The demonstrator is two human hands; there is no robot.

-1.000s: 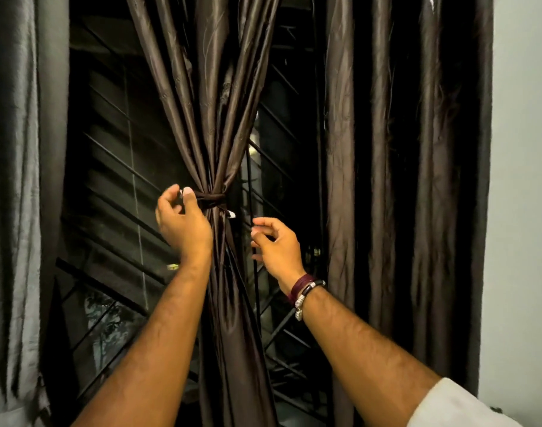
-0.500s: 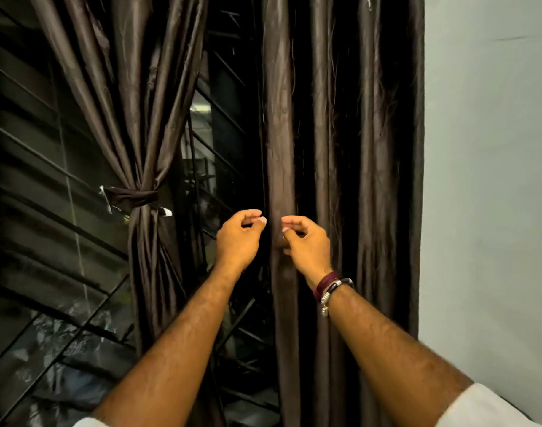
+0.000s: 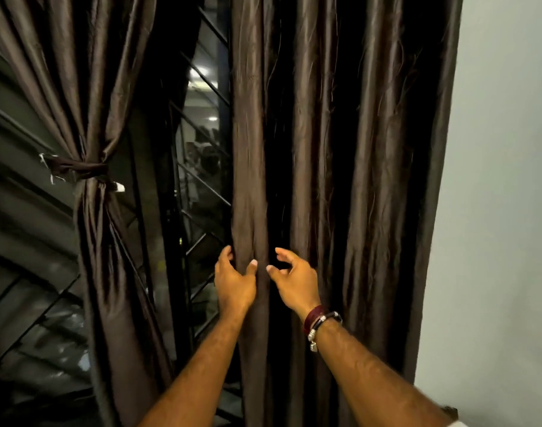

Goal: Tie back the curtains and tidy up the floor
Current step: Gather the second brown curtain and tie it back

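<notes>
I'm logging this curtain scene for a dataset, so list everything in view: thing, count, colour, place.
Tied curtain: 1, dark brown, left, gathered at mid height.
Tie-back: 1, dark brown with pale ends, knotted round the tied curtain.
Loose curtain: 1, dark brown, centre to right, hanging in folds, not tied.
Window grille: 1, black bars, behind and between the curtains.
Wall: 1, pale grey, right.
Bracelets: maroon band and a silver-beaded one, on the right wrist.
Left hand: 1, fingers curled round the loose curtain's left edge fold.
Right hand: 1, fingers spread, close to the same fold; whether it touches is unclear.
</notes>
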